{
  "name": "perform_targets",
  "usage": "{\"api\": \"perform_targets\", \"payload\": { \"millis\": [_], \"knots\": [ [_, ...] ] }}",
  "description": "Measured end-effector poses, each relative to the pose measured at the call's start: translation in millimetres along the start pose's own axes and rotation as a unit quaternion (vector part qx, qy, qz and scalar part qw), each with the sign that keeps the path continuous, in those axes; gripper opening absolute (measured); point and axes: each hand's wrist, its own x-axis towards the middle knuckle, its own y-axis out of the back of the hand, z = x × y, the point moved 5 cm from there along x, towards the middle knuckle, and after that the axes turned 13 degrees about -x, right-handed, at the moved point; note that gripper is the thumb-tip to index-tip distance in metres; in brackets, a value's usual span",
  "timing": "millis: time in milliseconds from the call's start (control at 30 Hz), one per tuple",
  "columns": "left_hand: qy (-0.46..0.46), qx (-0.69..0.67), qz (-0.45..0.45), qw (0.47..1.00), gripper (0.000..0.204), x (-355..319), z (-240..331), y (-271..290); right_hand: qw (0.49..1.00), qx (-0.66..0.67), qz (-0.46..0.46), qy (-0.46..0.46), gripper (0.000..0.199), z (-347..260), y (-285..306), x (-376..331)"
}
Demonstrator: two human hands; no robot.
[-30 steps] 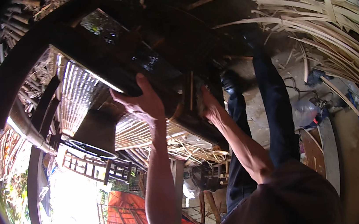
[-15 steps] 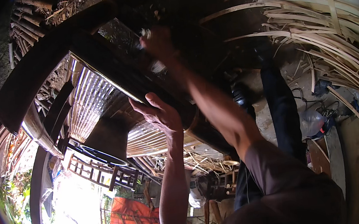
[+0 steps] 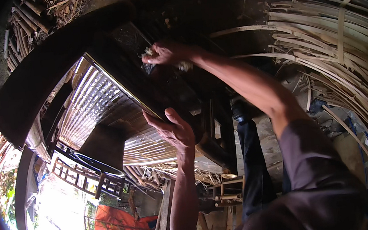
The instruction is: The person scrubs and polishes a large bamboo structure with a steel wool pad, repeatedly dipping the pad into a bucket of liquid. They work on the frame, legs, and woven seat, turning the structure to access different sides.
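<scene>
A dark-stained piece of bamboo furniture (image 3: 127, 78) with a thin pale edge lies tilted before me. My left hand (image 3: 174, 132) grips its near edge, thumb raised on one side and fingers along the other. Over its far side, my right hand (image 3: 163, 56) is closed on a crumpled pale rag (image 3: 148, 53), and a tuft of it shows near the wrist too. The surface under the rag is in deep shadow. Shiny slatted bamboo (image 3: 87, 101) shows below and to the left of the dark piece.
Bundled split bamboo strips (image 3: 320, 40) fill the right side, some jutting inward. A broad dark curved beam (image 3: 30, 82) arches at left. Cut poles (image 3: 30, 19) lie at far left. An orange sheet (image 3: 115, 227) hangs behind bars below. A dark trouser leg (image 3: 253, 166) stands right of centre.
My right hand and its rag are slightly lower in view, and the right forearm has swung right. My left hand sits a little lower and to the right, still on the edge. The view has shifted.
</scene>
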Motion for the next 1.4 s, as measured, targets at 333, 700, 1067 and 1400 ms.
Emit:
{"api": "perform_targets", "payload": {
  "millis": [333, 700, 1067, 1400],
  "knots": [
    [-0.024, 0.045, -0.004, 0.999, 0.076, 0, 2, 2, 0.717, 0.568, 0.33, -0.232, 0.034, -43, -32, -98],
    [0.023, 0.016, -0.013, 1.0, 0.076, -2, -10, 1, 0.391, 0.902, 0.161, -0.092, 0.047, -36, -88, -61],
    [0.021, 0.03, -0.063, 0.997, 0.07, -4, -25, 0, 0.814, -0.084, 0.575, 0.01, 0.03, -143, 54, -88],
    [-0.016, -0.057, -0.088, 0.994, 0.07, -24, -33, 5, 0.724, 0.333, 0.604, 0.018, 0.054, -233, 105, -30]
  ]
}}
